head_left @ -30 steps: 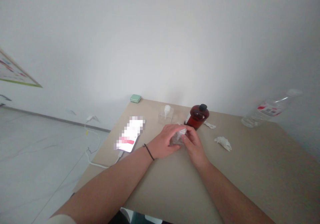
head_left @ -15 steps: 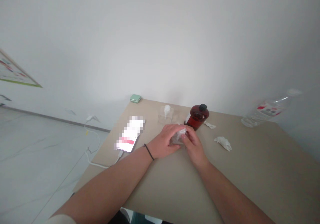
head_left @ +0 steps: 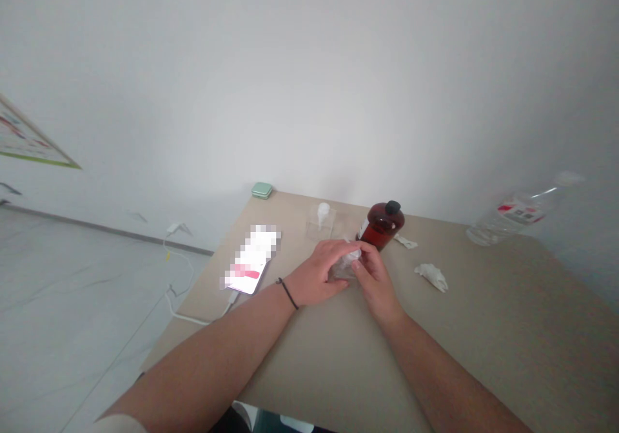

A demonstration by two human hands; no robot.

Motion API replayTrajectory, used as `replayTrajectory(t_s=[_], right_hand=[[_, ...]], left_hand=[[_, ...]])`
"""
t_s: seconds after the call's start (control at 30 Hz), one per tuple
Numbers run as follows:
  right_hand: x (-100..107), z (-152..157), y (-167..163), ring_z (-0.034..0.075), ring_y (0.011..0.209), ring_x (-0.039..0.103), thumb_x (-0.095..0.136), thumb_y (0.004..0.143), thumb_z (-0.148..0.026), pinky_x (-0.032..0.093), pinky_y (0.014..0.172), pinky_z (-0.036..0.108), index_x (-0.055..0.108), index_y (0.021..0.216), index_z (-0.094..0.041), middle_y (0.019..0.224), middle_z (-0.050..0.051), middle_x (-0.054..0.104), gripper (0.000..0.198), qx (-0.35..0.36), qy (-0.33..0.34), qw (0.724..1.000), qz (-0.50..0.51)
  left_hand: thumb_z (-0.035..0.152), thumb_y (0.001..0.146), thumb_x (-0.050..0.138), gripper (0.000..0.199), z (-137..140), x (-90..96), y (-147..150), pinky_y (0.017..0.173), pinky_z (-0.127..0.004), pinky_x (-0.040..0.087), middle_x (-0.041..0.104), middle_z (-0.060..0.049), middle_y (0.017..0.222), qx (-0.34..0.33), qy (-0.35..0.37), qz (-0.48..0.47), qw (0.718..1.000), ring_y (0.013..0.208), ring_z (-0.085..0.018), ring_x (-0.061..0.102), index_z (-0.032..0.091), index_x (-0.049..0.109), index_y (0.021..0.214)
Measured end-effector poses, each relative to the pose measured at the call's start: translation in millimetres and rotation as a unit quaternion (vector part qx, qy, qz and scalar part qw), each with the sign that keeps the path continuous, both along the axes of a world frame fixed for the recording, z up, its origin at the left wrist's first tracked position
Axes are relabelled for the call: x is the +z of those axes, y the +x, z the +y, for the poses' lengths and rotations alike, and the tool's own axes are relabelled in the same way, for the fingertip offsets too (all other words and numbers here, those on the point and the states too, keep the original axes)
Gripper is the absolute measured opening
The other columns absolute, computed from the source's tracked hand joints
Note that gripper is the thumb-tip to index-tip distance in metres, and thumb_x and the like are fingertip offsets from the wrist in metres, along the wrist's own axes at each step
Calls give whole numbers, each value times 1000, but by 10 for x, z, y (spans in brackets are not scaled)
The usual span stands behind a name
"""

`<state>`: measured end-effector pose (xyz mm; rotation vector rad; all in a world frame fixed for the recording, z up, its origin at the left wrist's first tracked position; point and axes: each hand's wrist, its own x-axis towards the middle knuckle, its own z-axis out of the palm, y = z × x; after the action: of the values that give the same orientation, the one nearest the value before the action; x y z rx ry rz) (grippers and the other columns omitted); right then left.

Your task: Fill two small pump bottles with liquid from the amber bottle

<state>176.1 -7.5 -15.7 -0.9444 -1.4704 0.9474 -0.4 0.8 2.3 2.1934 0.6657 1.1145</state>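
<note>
Between my hands is a clear square container [head_left: 342, 269] with a whitish top, partly covered by my fingers. My left hand [head_left: 323, 270] wraps round its left side, thumb in front and fingers across the back. On the right, the thumb and fingers of my right hand [head_left: 376, 279] pinch around the whitish top; whether that part is a cap or a pump cannot be made out. A similar clear square container [head_left: 314, 232] with a white pump-like top [head_left: 324, 212] stands just behind. The dark amber bottle [head_left: 381, 225] with a black cap is close behind my right hand.
A lit phone [head_left: 254, 259] with a white cable [head_left: 193, 321] lies at left. Crumpled white tissue [head_left: 432, 277] and a smaller piece [head_left: 406, 242] are to the right. A clear water bottle [head_left: 520, 212] stands at the back right, a green case [head_left: 262, 191] at the back left corner.
Hardly anything differs. Both hands stay around the clear container, with only a slight shift of the right fingers at its top.
</note>
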Motion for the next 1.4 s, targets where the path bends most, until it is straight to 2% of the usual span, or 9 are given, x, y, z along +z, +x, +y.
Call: replayTrajectory(t_s=[0.1, 0.23, 0.4, 0.57, 0.73, 0.87, 1.07, 1.23, 1.4], right_hand=[[-5, 3, -1, 24, 109, 60, 67, 87, -50, 46, 101, 45, 60, 114, -30, 114, 3, 64, 34, 1, 0, 1000, 7], [3, 3, 6, 25, 117, 57, 58, 92, -51, 42, 106, 46, 63, 115, -29, 120, 6, 62, 32, -10, 17, 999, -26], [-7, 3, 2, 23, 108, 61, 66, 87, -49, 47, 99, 44, 59, 115, -31, 114, 3, 64, 34, 4, 6, 1000, 8], [15, 1, 11, 25, 116, 57, 57, 93, -50, 43, 105, 45, 64, 116, -29, 119, 6, 63, 32, -14, 27, 999, -43], [-13, 7, 9, 24, 113, 60, 66, 88, -48, 47, 101, 44, 59, 116, -31, 119, 4, 65, 33, 4, 12, 1000, -7], [-12, 6, 13, 25, 119, 57, 57, 93, -50, 43, 106, 46, 62, 116, -29, 122, 6, 63, 31, -11, 23, 999, -41], [-15, 8, -1, 23, 112, 60, 66, 89, -46, 46, 101, 43, 59, 115, -32, 118, 3, 65, 31, 15, 9, 1000, 9], [-7, 15, 5, 25, 116, 56, 56, 94, -50, 42, 105, 46, 63, 116, -30, 118, 6, 62, 31, -9, 34, 998, -42], [-32, 15, 6, 25, 112, 58, 61, 90, -52, 44, 102, 47, 58, 118, -30, 118, 5, 62, 36, 8, 8, 1000, -23]], left_hand=[[14, 80, 66, 73, 0, 2, 0, 115, -50, 33, 51, -10, 142, 2, -6, 8, 1000, 133, -29, 44, 28, 39, 146], [16, 80, 67, 73, 4, -4, 0, 115, -50, 33, 51, -11, 142, 1, -4, 1, 1000, 133, -30, 44, 28, 38, 146], [14, 79, 66, 74, 5, -7, -2, 115, -51, 32, 51, -10, 143, 0, -11, 5, 1000, 134, -30, 44, 30, 39, 146], [14, 79, 67, 73, 2, 2, -1, 116, -51, 32, 51, -11, 143, -2, -9, 0, 1000, 134, -30, 43, 27, 39, 146], [15, 80, 66, 71, 1, 8, 0, 116, -51, 33, 52, -10, 143, 0, -11, 7, 1000, 134, -30, 44, 28, 40, 145], [16, 80, 67, 73, 1, 5, 2, 115, -51, 33, 51, -11, 142, -3, -7, -2, 1000, 134, -29, 44, 28, 38, 146], [15, 79, 67, 73, 2, -7, 0, 115, -52, 33, 51, -11, 142, 2, -20, 10, 1000, 134, -30, 43, 28, 40, 146], [14, 79, 67, 76, 5, -11, 3, 115, -51, 33, 51, -11, 142, 1, -8, 2, 1000, 133, -29, 44, 28, 37, 147], [13, 79, 67, 76, 4, -21, 3, 115, -50, 33, 51, -11, 141, 0, -8, -3, 1000, 133, -29, 44, 28, 38, 147]])
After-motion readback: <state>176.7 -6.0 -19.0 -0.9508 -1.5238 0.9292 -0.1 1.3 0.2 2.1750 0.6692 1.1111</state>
